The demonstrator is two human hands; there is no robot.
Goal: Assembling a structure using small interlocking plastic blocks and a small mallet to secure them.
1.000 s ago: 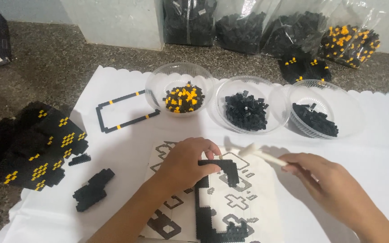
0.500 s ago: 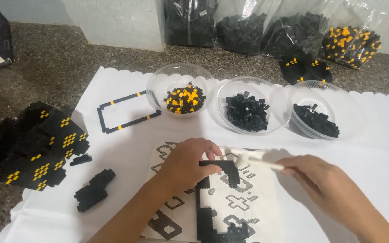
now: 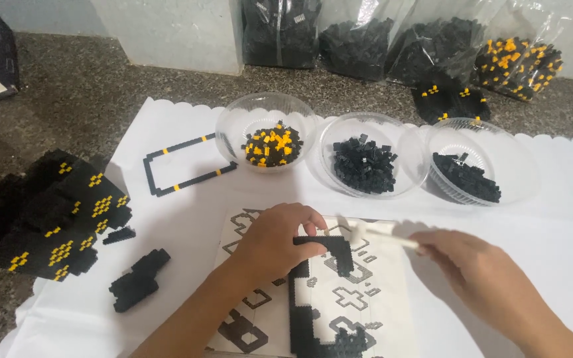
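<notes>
My left hand (image 3: 276, 237) rests curled on a printed pattern sheet (image 3: 373, 298), its fingertips pressing on a strip of small black bricks (image 3: 329, 248) laid over the pattern. My right hand (image 3: 482, 272) holds a white tweezer-like tool (image 3: 373, 233) whose tip points at the black bricks beside my left fingers. More black bricks run down the sheet and along its lower edge (image 3: 339, 341).
Three clear bowls stand behind: black-and-yellow bricks (image 3: 272, 142), black bricks (image 3: 365, 162), black bricks (image 3: 469, 176). A thin black frame (image 3: 184, 166) lies on the white mat. A large black-and-yellow built block (image 3: 51, 215) and small black pieces (image 3: 139, 278) sit left. Bags of bricks (image 3: 432, 46) line the wall.
My right hand brought the white tool down and leftward toward the black bricks. My left hand stayed on the sheet.
</notes>
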